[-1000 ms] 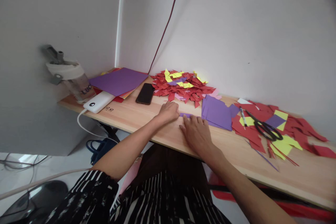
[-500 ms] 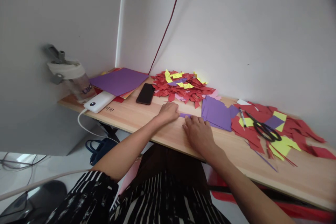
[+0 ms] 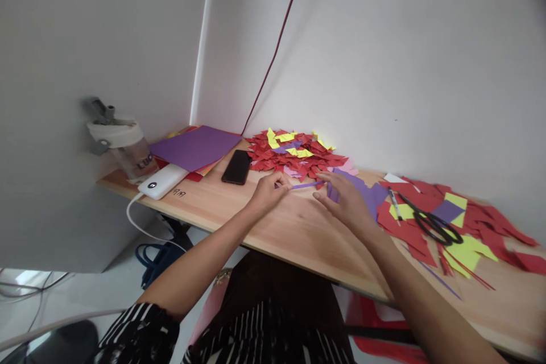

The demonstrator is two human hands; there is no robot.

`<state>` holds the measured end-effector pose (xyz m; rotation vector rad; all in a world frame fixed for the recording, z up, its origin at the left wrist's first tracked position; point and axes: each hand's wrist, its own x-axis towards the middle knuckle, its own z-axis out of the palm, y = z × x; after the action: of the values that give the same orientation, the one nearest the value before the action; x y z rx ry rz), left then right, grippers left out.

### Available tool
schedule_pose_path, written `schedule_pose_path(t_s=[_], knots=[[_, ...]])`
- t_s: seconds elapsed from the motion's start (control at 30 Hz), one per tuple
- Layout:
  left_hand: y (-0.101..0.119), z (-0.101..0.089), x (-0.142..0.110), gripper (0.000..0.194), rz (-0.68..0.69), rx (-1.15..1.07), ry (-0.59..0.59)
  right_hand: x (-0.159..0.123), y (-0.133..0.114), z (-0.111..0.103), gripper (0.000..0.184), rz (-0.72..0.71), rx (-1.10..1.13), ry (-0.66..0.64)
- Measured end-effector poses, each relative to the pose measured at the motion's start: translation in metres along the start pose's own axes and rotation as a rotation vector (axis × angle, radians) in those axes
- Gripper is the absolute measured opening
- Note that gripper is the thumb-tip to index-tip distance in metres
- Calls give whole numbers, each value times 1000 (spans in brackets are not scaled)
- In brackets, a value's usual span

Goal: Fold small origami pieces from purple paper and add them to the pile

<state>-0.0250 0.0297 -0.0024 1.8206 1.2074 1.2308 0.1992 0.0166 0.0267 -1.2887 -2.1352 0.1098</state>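
Note:
A narrow purple paper strip (image 3: 305, 185) stretches between my hands, just above the wooden table. My left hand (image 3: 269, 189) pinches its left end between thumb and fingers. My right hand (image 3: 341, 196) is at the strip's other end, thumb and fingers apart, the fingertips close to or touching it. Part of a stack of purple paper sheets (image 3: 362, 190) is hidden behind my right hand. Just beyond my hands lies a heap of folded red, yellow, purple and pink paper pieces (image 3: 294, 153).
A black phone (image 3: 236, 166) lies left of the heap. Farther left are purple card (image 3: 196, 147), a white power bank (image 3: 163, 181) with a cable and a bottle (image 3: 123, 148). Black scissors (image 3: 430, 222), a pen (image 3: 395, 203) and red paper scraps (image 3: 490, 219) occupy the right side.
My right hand has risen from the table and its fingers have spread. The strip has lifted, showing more length between my hands. The camera view has tilted slightly upward.

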Motion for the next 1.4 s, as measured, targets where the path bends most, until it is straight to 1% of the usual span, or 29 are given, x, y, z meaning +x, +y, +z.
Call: schedule_pose_path(t_s=[0.07, 0.13, 0.2, 0.27, 0.3, 0.37, 0.47, 0.5, 0.53, 0.57, 0.6, 0.67, 0.77, 0.9, 1.07, 1.23, 1.3, 1.4], knots=[[1, 2, 1, 19, -26, -86, -10, 9, 3, -4, 39, 53, 131, -68], [0, 4, 1, 22, -60, -160, -5, 17, 5, -3, 43, 156, 320, -128], [0, 6, 2, 24, -95, -256, 4, 21, 5, 0, 46, 258, 518, -163], [1, 9, 4, 26, -112, -346, -5, 23, 5, 6, 42, 338, 635, -172], [3, 11, 5, 27, -117, -377, -24, 24, 5, 9, 38, 370, 650, -171], [9, 13, 10, 29, -140, -423, -102, 24, 4, 12, 34, 408, 633, -149], [16, 12, 22, 35, -206, -453, -292, 26, 5, 12, 36, 383, 596, -112], [18, 10, 27, 36, -183, -425, -321, 27, 6, 11, 37, 364, 584, -109], [18, 7, 32, 35, -128, -364, -352, 28, 8, 9, 39, 347, 569, -113], [17, 5, 38, 37, -66, -278, -398, 29, 9, 8, 40, 333, 550, -123], [16, 2, 44, 41, -33, -206, -449, 30, 11, 8, 41, 324, 530, -133], [12, -1, 53, 43, -26, -158, -506, 30, 15, 9, 42, 327, 493, -144], [5, 2, 60, 35, -105, -209, -506, 29, 19, 14, 40, 380, 483, -138], [-2, 13, 57, 30, -243, -399, -420, 27, 19, 19, 38, 429, 504, -182], [-3, 19, 50, 14, -284, -383, -349, 25, 11, 20, 36, 484, 576, -231], [4, 20, 42, 9, -309, -324, -260, 23, 6, 22, 34, 477, 598, -273], [6, 20, 42, 8, -307, -320, -259, 23, 6, 21, 33, 458, 608, -278], [4, 19, 42, 10, -323, -353, -320, 23, 6, 20, 32, 444, 616, -292]])
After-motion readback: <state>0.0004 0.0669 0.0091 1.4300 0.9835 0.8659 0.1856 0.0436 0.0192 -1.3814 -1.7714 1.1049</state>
